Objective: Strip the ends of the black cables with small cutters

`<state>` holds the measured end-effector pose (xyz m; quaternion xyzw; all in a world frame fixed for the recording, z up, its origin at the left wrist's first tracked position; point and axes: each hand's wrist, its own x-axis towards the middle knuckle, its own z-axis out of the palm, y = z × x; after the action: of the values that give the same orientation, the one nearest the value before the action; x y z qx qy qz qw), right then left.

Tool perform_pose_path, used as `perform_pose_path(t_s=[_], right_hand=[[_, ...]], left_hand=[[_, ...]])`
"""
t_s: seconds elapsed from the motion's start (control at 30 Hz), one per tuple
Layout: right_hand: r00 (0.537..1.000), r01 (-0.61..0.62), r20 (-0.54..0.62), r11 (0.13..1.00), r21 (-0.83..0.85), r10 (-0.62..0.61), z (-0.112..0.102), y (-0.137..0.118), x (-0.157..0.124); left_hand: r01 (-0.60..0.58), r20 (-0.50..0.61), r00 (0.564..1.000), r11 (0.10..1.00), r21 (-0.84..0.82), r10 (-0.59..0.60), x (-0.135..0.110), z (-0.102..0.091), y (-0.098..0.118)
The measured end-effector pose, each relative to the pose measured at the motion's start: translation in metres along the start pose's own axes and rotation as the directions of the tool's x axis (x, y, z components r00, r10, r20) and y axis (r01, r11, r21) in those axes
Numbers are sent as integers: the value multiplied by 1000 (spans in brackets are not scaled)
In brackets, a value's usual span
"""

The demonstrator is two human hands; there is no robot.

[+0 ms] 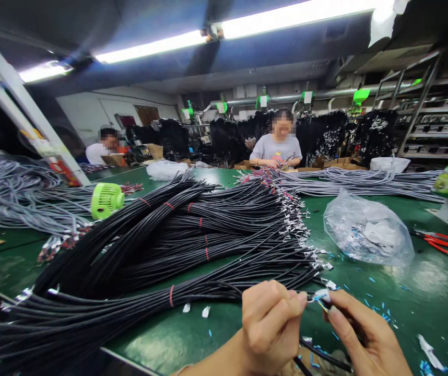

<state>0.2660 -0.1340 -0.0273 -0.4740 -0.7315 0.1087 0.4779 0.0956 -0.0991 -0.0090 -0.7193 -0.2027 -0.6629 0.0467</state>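
Between my two hands is the stripped end of a black cable (328, 358), with thin blue and yellow wires (320, 302) and a bit of white wrapping (323, 295) showing. My left hand (271, 319) is closed in a fist-like pinch at the wires' tips; its fingertips hide what exactly they grip. Thumb and index finger of my right hand (367, 329) pinch the cable end from the other side. Just behind my hands lies a large bundle of black cables (224, 290), bound with a red tie (171, 295), their white-tipped ends pointing right.
A clear plastic bag (368, 230) with scraps lies right of the bundles, near red-handled pliers (445, 244). Blue scraps litter the green table (161, 334). A green fan (107, 200) and grey cables (16, 198) are left. One person (276, 143) works opposite; another sits far left.
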Motion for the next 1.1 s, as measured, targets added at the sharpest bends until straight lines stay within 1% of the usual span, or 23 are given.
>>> perform_pose_path(t_s=[0.17,0.27,0.4,0.53,0.7,0.8,0.87,0.9,0.97,1.03,1.1], right_hand=[[999,-29,18,1000,5,29,-1,3,-1],[999,-31,28,999,12,30,-1,4,-3],[997,-73,14,997,23,72,0,8,-5],[986,-163,59,981,107,157,2,13,-8],[951,-299,141,935,191,275,2,16,-10],[938,-331,183,919,216,294,1,11,-7],[937,-326,202,918,225,284,0,7,-4],[943,-312,190,924,220,273,0,5,-2],[968,-246,102,953,178,231,0,2,0],[988,-153,-12,984,87,154,0,1,1],[994,-61,-95,998,-17,59,0,1,0]], left_hand=[[-8,8,1000,1000,0,8,-1,0,-1],[-3,-11,1000,1000,14,4,-3,1,-1],[-10,-38,999,1000,19,11,-4,3,0],[-88,-41,995,992,92,92,-5,2,-1],[-215,16,976,960,177,215,-4,-3,-2],[-246,41,969,950,193,243,-4,-2,-3],[-252,30,967,945,207,251,-7,0,-4],[-241,23,970,947,212,242,-9,2,-4],[-176,33,984,964,197,173,-12,4,-4],[-83,102,993,984,159,67,-13,5,-4],[-9,195,981,993,120,-15,-11,4,-3]])
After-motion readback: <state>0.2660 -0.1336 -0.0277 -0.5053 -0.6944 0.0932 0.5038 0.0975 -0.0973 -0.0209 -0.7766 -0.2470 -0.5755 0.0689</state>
